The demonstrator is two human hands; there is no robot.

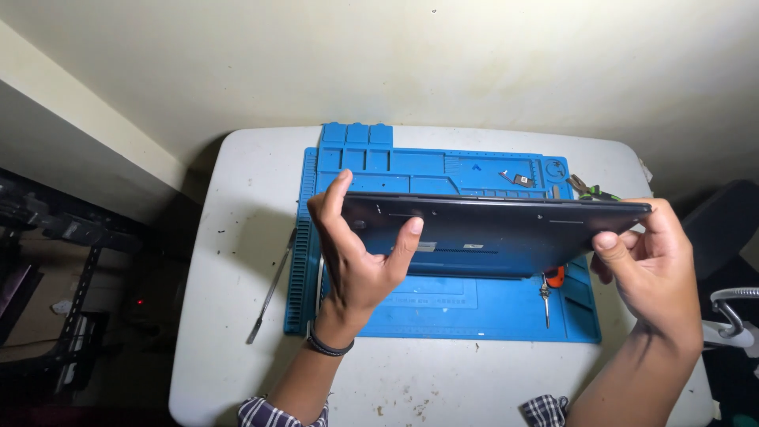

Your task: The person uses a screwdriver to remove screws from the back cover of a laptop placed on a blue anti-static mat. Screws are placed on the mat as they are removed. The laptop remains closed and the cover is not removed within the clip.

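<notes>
Dark slim laptop [490, 233], closed, underside facing camera, held tilted above blue repair mat [443, 308], its long edge across mat's middle, not touching.

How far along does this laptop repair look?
Small parts already lie loose in the blue mat's trays. Right now the left hand and right hand hold the dark laptop above the mat. A screwdriver and metal pry tool lie untouched; what's left can't be told.

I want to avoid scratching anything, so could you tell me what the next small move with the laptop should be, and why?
Probably lower the dark laptop flat onto the blue mat: the left hand and right hand hold it tilted in the air above it.
</notes>
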